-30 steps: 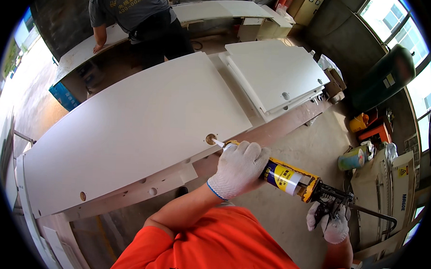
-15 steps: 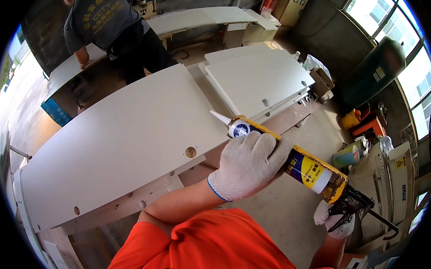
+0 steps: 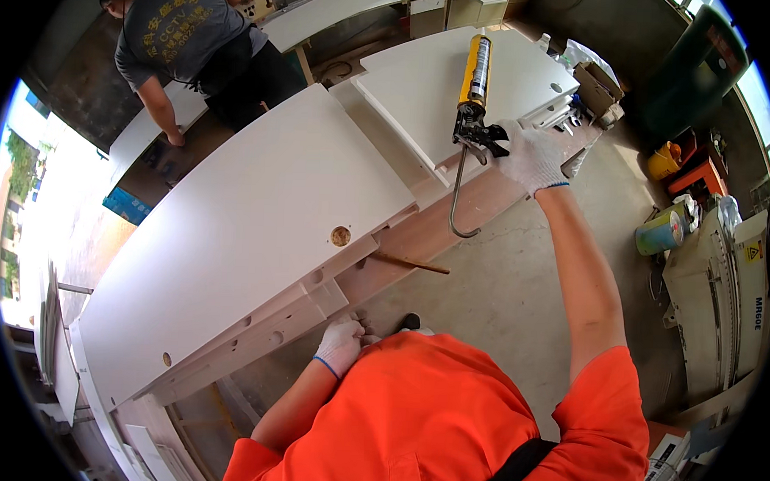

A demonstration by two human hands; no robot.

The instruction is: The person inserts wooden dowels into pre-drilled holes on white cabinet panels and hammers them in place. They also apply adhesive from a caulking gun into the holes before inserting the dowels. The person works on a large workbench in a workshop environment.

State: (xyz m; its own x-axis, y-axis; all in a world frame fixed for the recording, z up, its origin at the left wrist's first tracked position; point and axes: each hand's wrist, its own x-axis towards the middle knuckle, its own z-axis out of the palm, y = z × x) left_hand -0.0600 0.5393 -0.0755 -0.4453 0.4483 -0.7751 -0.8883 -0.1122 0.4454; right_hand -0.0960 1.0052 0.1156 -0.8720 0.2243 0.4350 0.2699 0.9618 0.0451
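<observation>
Overhead, right hand: the gloved right hand (image 3: pixel 530 156) is closed around the handle of a caulking gun (image 3: pixel 472 91), arm stretched out; yellow tube pointing up and away, hooked rod hanging below
Caulking gun place: above the far white panel (image 3: pixel 424 81), lifted off it
Left hand: the gloved left hand (image 3: pixel 341 343) rests near the body, fingers loosely curled, holding nothing; just beside the edge of the large white board (image 3: pixel 232 235)
Board: round hole (image 3: pixel 340 235) near its edge
Nearby: another person (image 3: pixel 188 39) leans over the far bench; a paint can (image 3: pixel 659 233) stands on the floor
</observation>
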